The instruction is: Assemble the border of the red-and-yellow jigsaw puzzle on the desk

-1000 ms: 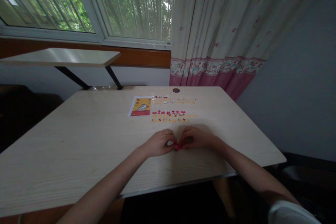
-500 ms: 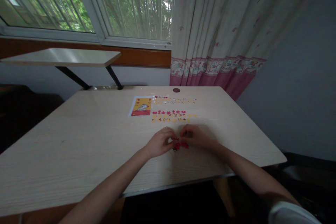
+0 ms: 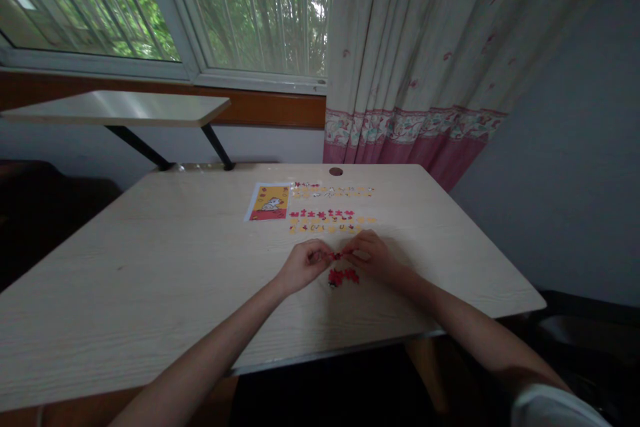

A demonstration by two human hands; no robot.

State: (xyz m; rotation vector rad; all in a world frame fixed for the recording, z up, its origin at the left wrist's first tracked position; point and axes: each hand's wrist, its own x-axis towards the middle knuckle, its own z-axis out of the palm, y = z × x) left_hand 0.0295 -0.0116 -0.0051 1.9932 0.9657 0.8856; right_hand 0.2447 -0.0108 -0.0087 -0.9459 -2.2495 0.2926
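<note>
**First onlooker:** What do the two hands show?

**Second onlooker:** The left hand (image 3: 303,265) and the right hand (image 3: 373,259) face each other above the desk, thumbs and fingertips narrowed in a pinch. Both hold a red puzzle piece (image 3: 336,255) where they meet; whether a second is there is too small to tell. Just below, a joined red cluster (image 3: 338,276) lies on the desktop, apart from the fingers.

**First onlooker:** How is such a step best done?

**Second onlooker:** In my judgement, with a light grip at the edges, knob matched to socket, and pressure straight down rather than sideways. Thin pieces would probably bend if squeezed. Forearms kept low should spare the loose rows beyond.

**First onlooker:** And the surroundings?

**Second onlooker:** The desk (image 3: 200,267) is pale wood-grain, with a round cable hole (image 3: 335,172) near its far edge. Past the hands lie a row of red pieces (image 3: 321,215), then, nearer, yellow pieces (image 3: 331,230); at left is a printed picture card (image 3: 269,203) with a white animal. A raised shelf (image 3: 135,107) stands at far left, below a barred window (image 3: 250,7); a floral curtain (image 3: 400,47) hangs beside it. The light is dim.
</note>
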